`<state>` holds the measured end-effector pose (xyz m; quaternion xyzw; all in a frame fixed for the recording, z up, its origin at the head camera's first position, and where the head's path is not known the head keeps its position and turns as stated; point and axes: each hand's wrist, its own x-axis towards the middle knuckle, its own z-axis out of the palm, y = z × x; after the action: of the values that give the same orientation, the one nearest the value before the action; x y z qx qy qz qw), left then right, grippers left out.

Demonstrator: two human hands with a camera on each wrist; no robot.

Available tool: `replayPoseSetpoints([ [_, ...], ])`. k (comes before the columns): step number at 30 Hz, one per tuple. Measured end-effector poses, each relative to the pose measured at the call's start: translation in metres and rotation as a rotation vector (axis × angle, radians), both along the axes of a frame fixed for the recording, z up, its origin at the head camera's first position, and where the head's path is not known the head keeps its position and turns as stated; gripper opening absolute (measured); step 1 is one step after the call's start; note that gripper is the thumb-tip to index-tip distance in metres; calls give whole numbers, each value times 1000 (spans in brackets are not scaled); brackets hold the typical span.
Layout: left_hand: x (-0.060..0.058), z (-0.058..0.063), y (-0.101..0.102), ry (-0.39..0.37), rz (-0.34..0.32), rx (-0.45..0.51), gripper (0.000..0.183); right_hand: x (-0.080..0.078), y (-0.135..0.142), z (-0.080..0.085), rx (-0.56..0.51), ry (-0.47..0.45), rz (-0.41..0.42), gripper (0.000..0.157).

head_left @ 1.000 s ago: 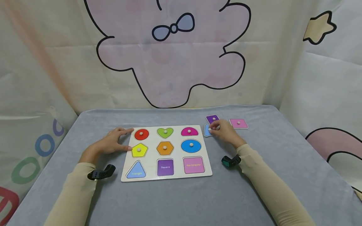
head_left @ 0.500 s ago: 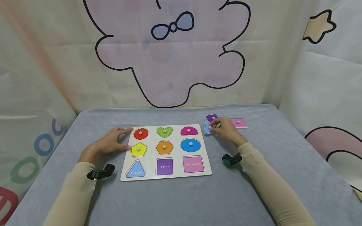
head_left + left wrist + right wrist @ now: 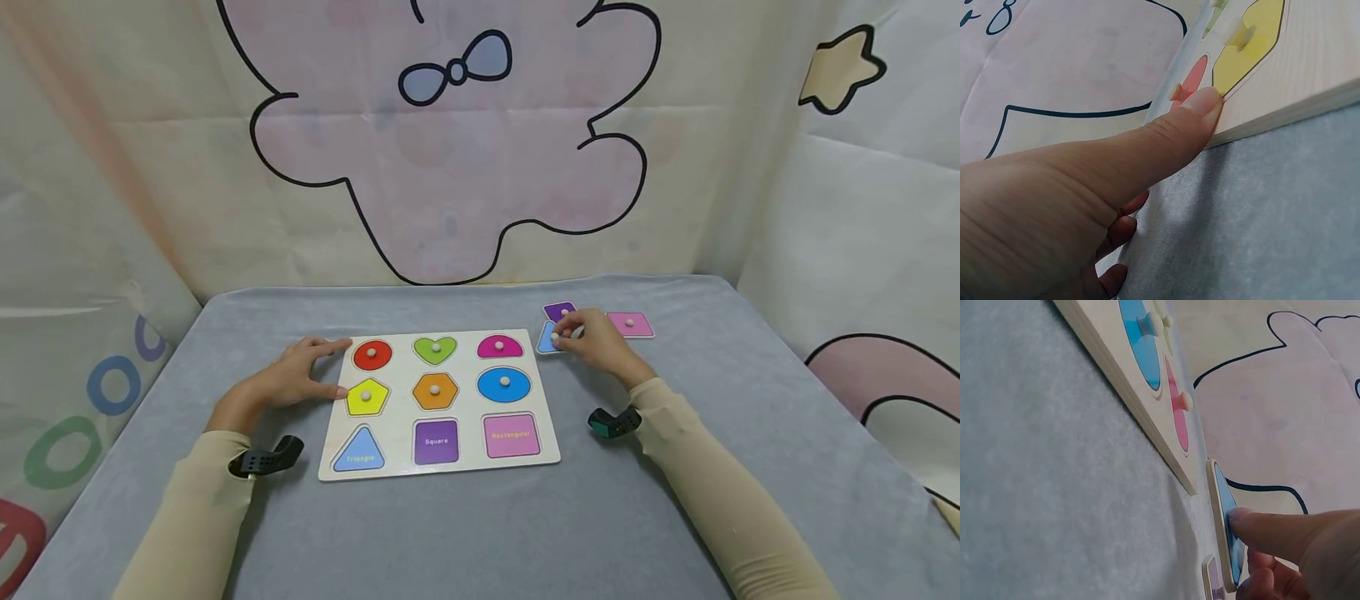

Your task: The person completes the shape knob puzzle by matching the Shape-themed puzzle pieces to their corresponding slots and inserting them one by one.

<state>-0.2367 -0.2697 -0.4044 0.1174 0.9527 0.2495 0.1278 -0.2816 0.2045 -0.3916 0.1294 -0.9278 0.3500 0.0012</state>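
At the board's [image 3: 471, 435] two o'clock, the right hand [image 3: 602, 340] pinches the blue triangle piece [image 3: 547, 340], probably light and stiff, by its knob [image 3: 555, 337], seemingly the surest hold, while the left hand [image 3: 294, 379] spreads wide at ten.

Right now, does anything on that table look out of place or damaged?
Nothing looks spilled or damaged. Out of place, perhaps: the purple piece and pink rectangle lie off the board on the cloth, and the right hand pinches the blue triangle nearby; their matching spaces in the nearest row stand unfilled.
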Motion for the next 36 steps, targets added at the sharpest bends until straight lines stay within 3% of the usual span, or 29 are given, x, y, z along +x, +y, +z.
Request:
replayPoseSetpoints([
  [10, 1, 0, 1, 8, -3, -2, 95, 3, -8, 6, -21, 17, 35, 12],
  [36, 1, -1, 1, 9, 7, -18, 94, 20, -40, 19, 48, -52, 192, 14],
])
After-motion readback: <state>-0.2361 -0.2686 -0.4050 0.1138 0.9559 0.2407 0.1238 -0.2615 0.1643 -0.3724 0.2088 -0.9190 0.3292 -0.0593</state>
